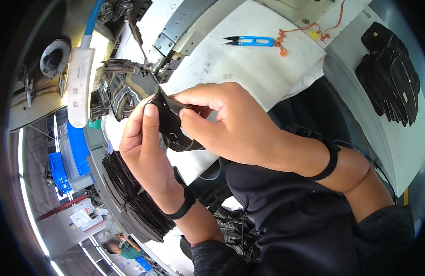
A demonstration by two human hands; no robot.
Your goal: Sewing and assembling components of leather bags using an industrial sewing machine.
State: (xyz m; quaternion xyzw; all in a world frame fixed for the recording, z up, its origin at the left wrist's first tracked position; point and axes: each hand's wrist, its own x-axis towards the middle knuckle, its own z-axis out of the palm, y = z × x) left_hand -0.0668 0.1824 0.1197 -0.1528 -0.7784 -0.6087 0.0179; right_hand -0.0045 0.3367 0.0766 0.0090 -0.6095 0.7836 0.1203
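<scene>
Bin (59, 172), blue: contents indiscernible | left fingers (150, 120), right fingers (196, 125): both pinching black piece (167, 120)

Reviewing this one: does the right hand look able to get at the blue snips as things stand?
Probably yes: the blue snips lie uncovered on the white surface beyond the right hand. However, that hand is pinching the black piece, so it would likely need to release it first.
</scene>
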